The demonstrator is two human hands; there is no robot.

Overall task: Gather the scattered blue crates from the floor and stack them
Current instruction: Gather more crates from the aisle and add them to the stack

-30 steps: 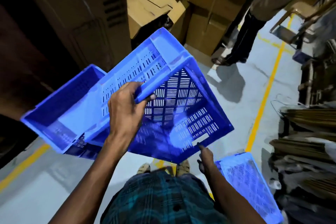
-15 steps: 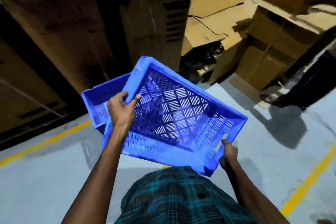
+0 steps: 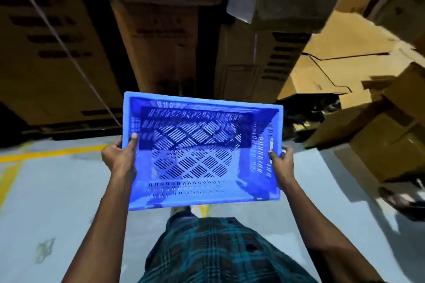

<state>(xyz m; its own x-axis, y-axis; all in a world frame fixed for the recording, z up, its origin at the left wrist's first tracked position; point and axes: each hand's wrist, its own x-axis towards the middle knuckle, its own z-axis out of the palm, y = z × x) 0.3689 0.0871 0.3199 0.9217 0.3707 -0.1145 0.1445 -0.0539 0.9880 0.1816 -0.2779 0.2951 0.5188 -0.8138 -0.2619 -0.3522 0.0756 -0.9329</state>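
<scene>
Blue plastic crate [image 3: 202, 151] is held level between both hands, open side up, at about waist height in front of the body and above the grey floor [image 3: 46, 190]. A 2nd crate may sit beneath it; cannot tell through the slotted base.

Risks, as judged:
- Grip is on the 2 short end walls only, by fingertips and thumbs. A tilt or a jolt could let 1 end slip and drop the crate.
- Cardboard boxes [image 3: 379, 133] stand just beyond the right hand; a swing that way could clip them.
- Lowering off-square onto another crate would leave the stack crooked.

Pose:
- Left hand [image 3: 119, 158] grips the left rim, thumb hooked inside the wall.
- Right hand [image 3: 281, 163] grips the right rim, thumb inside, fingers wrapped outside.
- Both forearms reach forward, roughly parallel.
</scene>
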